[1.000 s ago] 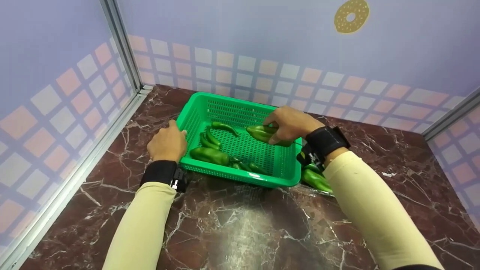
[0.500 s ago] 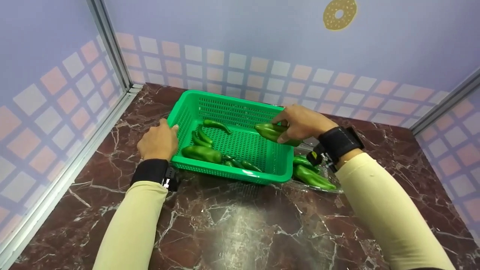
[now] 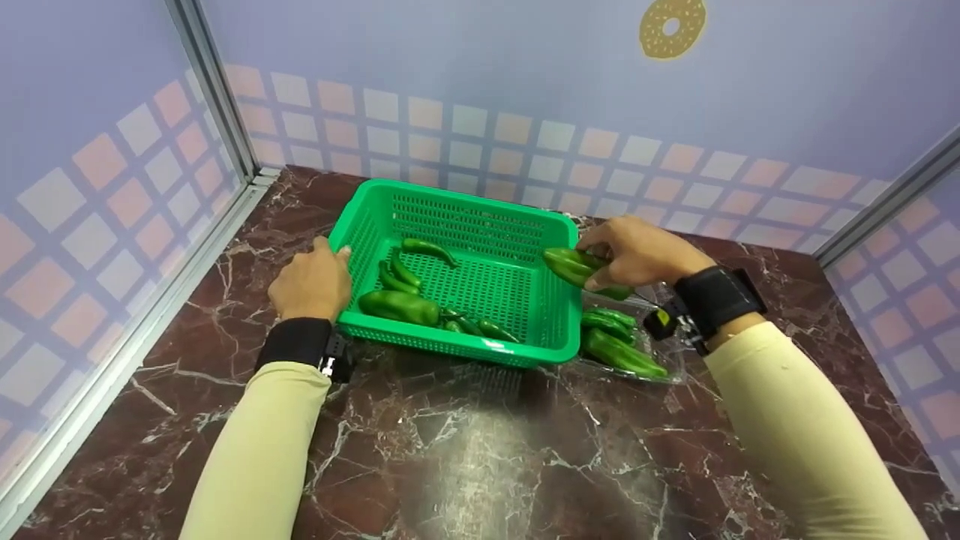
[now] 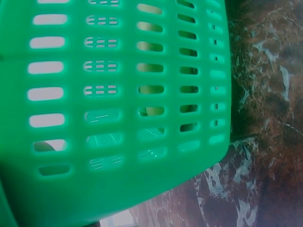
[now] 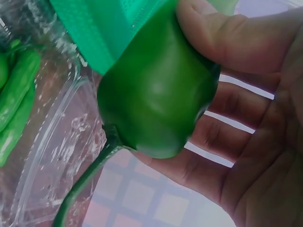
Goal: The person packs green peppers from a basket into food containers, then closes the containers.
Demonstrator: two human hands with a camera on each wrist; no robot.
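Observation:
A green plastic basket (image 3: pixel 459 210) stands on the marble counter and holds several green peppers (image 3: pixel 399 307). My left hand (image 3: pixel 310 282) grips the basket's left rim; the left wrist view is filled by the basket wall (image 4: pixel 123 94). My right hand (image 3: pixel 636 253) holds a large green pepper (image 3: pixel 577 268) above the basket's right rim, thumb and fingers curled round it. The right wrist view shows that pepper (image 5: pixel 156 104) and its stem in my palm. More green peppers (image 3: pixel 616 347) lie in a clear plastic tray (image 3: pixel 670 367) just right of the basket.
The marble counter (image 3: pixel 480 450) is boxed in by tiled walls on the left, back and right, with a metal corner post (image 3: pixel 214 97) at the back left. A doughnut sticker (image 3: pixel 670 27) is on the back wall. Bare counter lies in front of the basket.
My right hand has carried the large pepper from inside the basket rightward to its right rim, toward the clear tray. My left hand has stayed on the basket's left rim.

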